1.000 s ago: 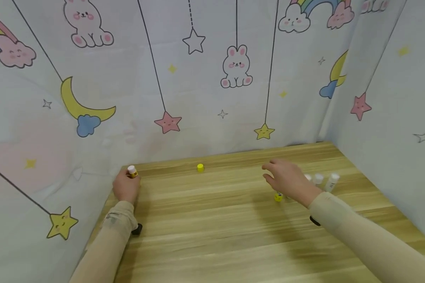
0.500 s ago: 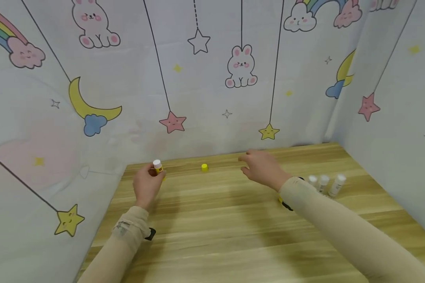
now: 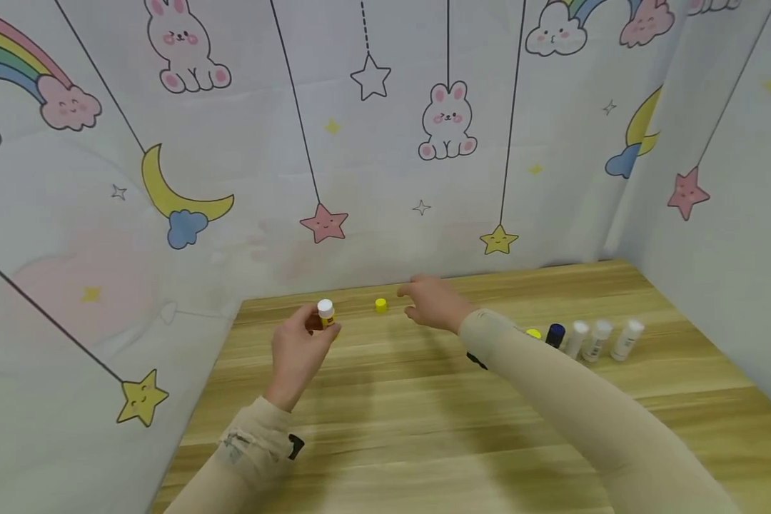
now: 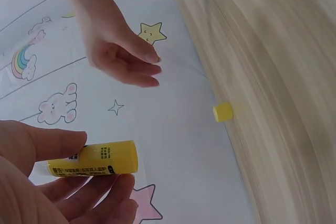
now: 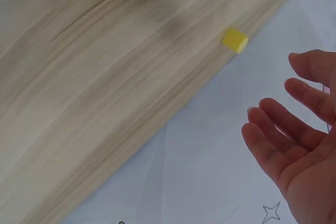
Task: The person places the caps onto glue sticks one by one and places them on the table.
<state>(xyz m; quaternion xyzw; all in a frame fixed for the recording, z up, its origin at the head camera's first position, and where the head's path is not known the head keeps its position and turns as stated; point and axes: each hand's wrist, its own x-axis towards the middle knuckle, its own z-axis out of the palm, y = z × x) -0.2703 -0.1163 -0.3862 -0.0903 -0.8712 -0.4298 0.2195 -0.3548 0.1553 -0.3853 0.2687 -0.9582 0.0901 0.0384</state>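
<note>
A yellow glue stick [image 3: 325, 313] with a white end is pinched upright between the thumb and fingers of my left hand [image 3: 298, 355], above the table. In the left wrist view the printed yellow barrel [image 4: 105, 158] of the stick shows, while its other end is mostly hidden by the thumb. A small yellow cap [image 3: 381, 305] stands near the table's back edge, to the right of the left hand. Close to the cap's right side my right hand [image 3: 437, 303] hovers with loosely bent fingers, holding nothing. The right wrist view shows those fingers [image 5: 286, 129] apart from the cap.
Right of the right forearm several sticks stand in a row: a yellow-topped one [image 3: 533, 333], a dark blue one [image 3: 555, 335] and white ones [image 3: 596, 341]. A patterned white cloth [image 3: 417, 178] borders the wooden table [image 3: 398, 442] at the back and sides.
My left hand has moved right with the glue stick, nearer the cap. The right hand has moved left towards the cap, uncovering the row of sticks. The view has shifted slightly.
</note>
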